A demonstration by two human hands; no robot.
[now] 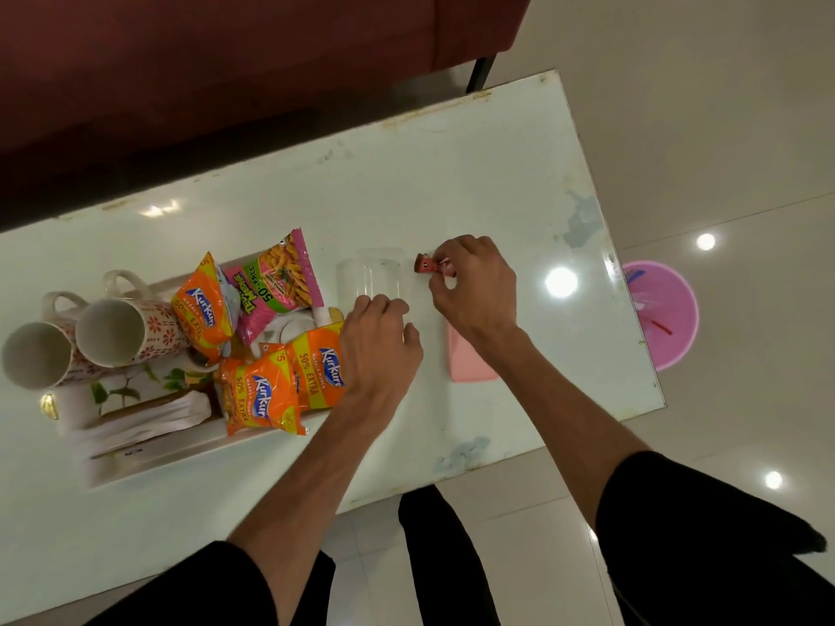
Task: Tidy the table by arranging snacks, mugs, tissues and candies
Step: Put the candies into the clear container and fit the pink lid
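My right hand (pixel 474 286) pinches a small red candy (pixel 424 263) just above the white table (pixel 452 183). My left hand (pixel 379 341) grips the near side of a clear glass (pixel 370 275) that stands left of the candy. Orange snack packets (pixel 264 395) and a pink snack packet (pixel 275 282) lie in a white tray (pixel 149 463). Patterned mugs (pixel 117 332) lie on their sides at the tray's left end. White tissues (pixel 144 422) rest at the tray's near edge.
A pink flat object (pixel 465 363) lies on the table under my right forearm. A pink bin (pixel 664 309) stands on the floor past the table's right end. A dark red sofa (pixel 226 61) runs along the far side.
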